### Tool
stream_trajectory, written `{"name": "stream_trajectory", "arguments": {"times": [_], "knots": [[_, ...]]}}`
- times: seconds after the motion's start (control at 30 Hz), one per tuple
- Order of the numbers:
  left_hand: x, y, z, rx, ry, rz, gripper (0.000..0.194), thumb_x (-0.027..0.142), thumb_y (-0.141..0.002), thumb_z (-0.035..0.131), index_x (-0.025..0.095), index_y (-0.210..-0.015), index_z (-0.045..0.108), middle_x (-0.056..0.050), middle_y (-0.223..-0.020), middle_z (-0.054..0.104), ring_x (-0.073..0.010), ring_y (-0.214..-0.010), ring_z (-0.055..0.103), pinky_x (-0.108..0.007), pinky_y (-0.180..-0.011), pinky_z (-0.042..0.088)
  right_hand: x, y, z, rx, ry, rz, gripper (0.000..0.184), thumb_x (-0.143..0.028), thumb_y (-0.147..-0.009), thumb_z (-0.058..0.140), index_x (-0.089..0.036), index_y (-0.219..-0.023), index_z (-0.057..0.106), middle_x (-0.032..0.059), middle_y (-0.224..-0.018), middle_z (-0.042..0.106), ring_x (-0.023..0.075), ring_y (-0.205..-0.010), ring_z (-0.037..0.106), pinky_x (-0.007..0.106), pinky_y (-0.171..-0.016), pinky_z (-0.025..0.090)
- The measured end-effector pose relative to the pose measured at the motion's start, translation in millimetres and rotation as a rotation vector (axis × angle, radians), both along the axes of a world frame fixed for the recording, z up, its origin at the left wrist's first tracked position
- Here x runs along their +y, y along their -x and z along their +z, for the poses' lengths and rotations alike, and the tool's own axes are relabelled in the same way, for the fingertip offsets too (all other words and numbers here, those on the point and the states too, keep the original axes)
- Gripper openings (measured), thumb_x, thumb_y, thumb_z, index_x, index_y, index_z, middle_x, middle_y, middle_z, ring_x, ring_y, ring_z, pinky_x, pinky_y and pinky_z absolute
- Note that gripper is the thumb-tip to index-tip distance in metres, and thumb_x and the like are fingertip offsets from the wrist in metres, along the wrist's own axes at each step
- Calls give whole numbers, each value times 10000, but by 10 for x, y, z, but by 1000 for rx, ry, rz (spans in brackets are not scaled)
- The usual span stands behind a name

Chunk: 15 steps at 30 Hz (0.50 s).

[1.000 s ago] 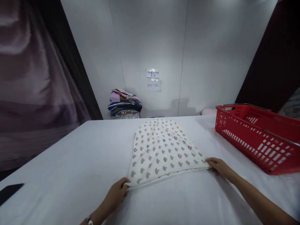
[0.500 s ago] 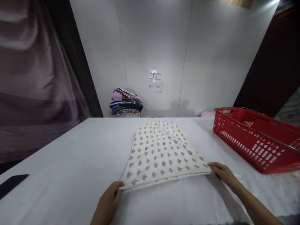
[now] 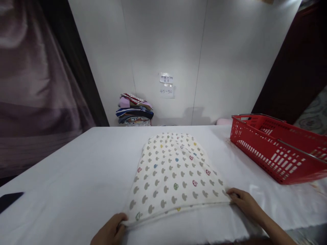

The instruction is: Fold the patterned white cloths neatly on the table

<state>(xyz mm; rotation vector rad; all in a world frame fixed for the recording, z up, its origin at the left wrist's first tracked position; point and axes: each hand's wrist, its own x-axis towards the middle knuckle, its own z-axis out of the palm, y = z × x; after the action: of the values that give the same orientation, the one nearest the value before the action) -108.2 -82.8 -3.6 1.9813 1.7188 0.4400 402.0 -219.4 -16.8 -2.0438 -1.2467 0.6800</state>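
Observation:
A white cloth [image 3: 173, 173] printed with grey and coloured mushrooms lies spread over the white-covered table in front of me. What kind of item it is, I cannot tell; its near edge looks folded or doubled. At the near left corner, my left hand [image 3: 110, 231] is closed in a pinch on the cloth. My right hand [image 3: 244, 201] pinches the near right corner, fingers closed. Between the two hands the near edge is stretched fairly straight, slightly lower on the left. Small wrinkles cross the far part of the cloth.
A red plastic basket [image 3: 270, 149] with metal handles stands on the table [image 3: 102, 163] at the right. Several folded fabrics [image 3: 135, 110] are stacked behind the far edge, by the wall. A dark flat object [image 3: 10, 200] lies at the left edge. A mauve curtain [image 3: 33, 95] hangs at left.
Both hands have moved nearer to me, pulling the near edge of the cloth down in view. The left hand has also shifted a little left. The view has shifted slightly.

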Motion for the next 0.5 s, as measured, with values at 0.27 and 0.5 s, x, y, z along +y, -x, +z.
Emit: {"name": "stream_trajectory", "arguments": {"times": [0.27,0.5], "knots": [[118,-126,490,200,29,-109,367,530,-726,426,299,-839,687,-9,-919,669,-242,-838,649,-361,-728,504,14,-23,102,-203,93,94,216,-343,-772,527,-283,-888,699,27,-860,691,237,-809,628,303,-736,468],[644,-777,284,156,-385,-322,446,471,-836,431,195,-1128,624,-93,-1322,514,-256,-1219,468,-392,-998,398,687,-1,282,-465,148,93,377,-306,-838,487,-217,-1189,592,92,-1144,614,245,-1005,582,325,-845,431]]}}
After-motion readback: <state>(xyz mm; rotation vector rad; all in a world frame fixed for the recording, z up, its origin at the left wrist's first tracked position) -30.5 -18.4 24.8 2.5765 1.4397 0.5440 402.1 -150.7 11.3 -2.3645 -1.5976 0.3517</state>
